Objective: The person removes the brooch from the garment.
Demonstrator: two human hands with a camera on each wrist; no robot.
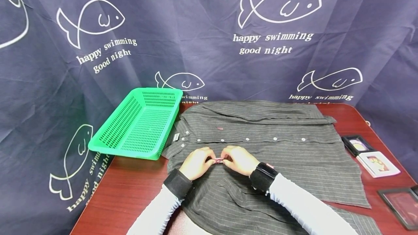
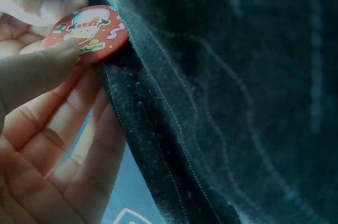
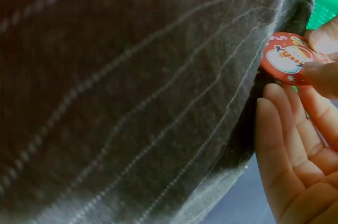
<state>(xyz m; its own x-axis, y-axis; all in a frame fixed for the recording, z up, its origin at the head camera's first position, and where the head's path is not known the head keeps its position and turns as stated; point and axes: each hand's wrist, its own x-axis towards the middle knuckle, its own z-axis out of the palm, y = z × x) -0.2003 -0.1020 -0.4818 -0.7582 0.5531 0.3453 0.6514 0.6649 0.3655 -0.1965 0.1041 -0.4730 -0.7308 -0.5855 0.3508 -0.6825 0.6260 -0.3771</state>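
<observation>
A dark grey pinstriped shirt [image 1: 261, 151] lies spread on the table, its collar to the left and its row of white buttons running sideways. Over its near front panel, both hands meet at a small round red badge [image 2: 87, 31] printed with a snowman. The left hand [image 1: 197, 163] pinches the badge's left side between thumb and fingers. On the opposite side, the right hand [image 1: 241, 159] pinches it too. In the right wrist view the badge [image 3: 288, 59] overlaps the shirt cloth [image 3: 158, 86]; its back is hidden.
A green plastic basket [image 1: 153, 155] stands at the back left. At the right edge lie an open black-and-white case [image 1: 365, 155] and a dark-framed clear case [image 1: 403, 206]. Behind the red-brown table [image 1: 130, 191] hangs a blue fish-print curtain [image 1: 209, 46].
</observation>
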